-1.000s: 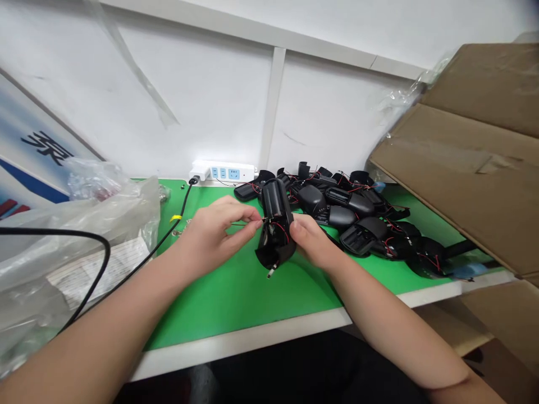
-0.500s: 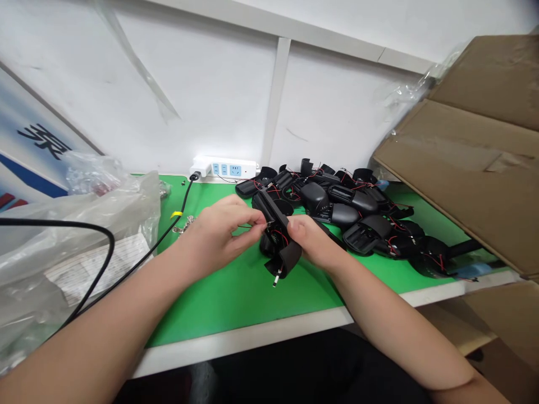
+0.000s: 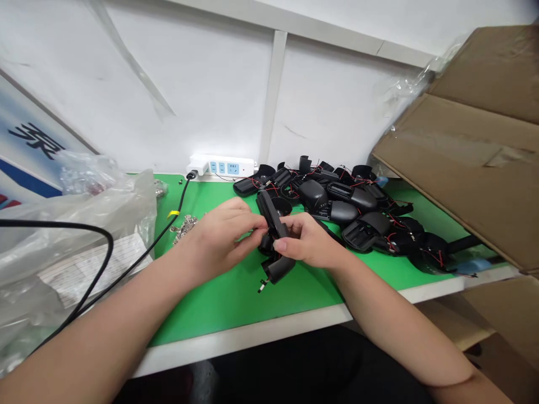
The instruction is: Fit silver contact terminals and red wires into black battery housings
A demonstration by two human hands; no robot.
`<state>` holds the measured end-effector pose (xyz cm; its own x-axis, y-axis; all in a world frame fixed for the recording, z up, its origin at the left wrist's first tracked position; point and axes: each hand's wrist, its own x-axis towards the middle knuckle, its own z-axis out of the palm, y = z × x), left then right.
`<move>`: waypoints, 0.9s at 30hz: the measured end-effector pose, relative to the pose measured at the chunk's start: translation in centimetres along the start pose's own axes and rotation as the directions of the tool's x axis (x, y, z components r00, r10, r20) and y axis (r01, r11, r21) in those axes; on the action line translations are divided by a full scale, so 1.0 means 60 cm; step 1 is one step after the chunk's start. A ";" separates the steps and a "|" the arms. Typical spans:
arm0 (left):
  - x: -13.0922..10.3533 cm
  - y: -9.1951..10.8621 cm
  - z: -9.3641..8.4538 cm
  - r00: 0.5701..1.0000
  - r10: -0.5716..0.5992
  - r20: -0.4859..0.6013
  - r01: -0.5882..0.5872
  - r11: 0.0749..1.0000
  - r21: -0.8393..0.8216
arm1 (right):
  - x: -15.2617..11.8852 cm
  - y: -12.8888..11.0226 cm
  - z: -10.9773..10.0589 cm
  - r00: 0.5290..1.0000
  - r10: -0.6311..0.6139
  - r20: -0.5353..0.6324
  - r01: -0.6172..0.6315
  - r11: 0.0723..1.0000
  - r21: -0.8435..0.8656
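A black plastic housing (image 3: 270, 216) is held tilted above the green mat, its curved lower end pointing toward me and a small connector (image 3: 263, 285) hanging from it. My right hand (image 3: 309, 241) grips the housing from the right, thumb on its near face. On the other side my left hand (image 3: 233, 233) is pinched at the housing's edge; whatever lies between its fingertips is too small to make out. Small metal parts (image 3: 184, 228) lie on the mat beyond my left wrist.
Several black housings with red wires (image 3: 349, 205) are heaped at the back right. A white power strip (image 3: 231, 166) stands against the wall with a black cable (image 3: 182, 199). Plastic bags (image 3: 126, 207) lie left; a cardboard box (image 3: 471, 146) leans in from the right.
The housing has turned in my right hand, so its wired inner side is less visible. My right thumb has shifted lower and left, and the connector hangs further left.
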<state>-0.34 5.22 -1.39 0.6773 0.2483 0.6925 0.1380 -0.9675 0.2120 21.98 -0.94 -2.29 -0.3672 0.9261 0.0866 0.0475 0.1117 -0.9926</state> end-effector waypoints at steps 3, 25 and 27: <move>-0.001 -0.001 0.002 0.997 0.068 -0.036 -0.066 0.997 0.038 | -0.001 -0.004 0.003 1.000 -0.007 -0.014 0.007 1.000 0.014; 0.016 0.014 -0.006 0.976 0.215 -0.032 -0.200 0.947 0.253 | -0.003 0.006 -0.003 0.994 -0.102 -0.042 0.101 0.995 -0.008; 0.017 0.014 -0.006 0.972 0.234 -0.033 -0.217 0.940 0.265 | -0.003 0.006 -0.003 0.994 -0.095 -0.053 0.093 0.995 -0.026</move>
<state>0.20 4.65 -0.27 0.6665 0.0165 0.7453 0.1737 -0.9757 -0.1338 22.26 -1.01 -2.66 -0.3206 0.9291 0.1846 0.0371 0.2070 -0.9776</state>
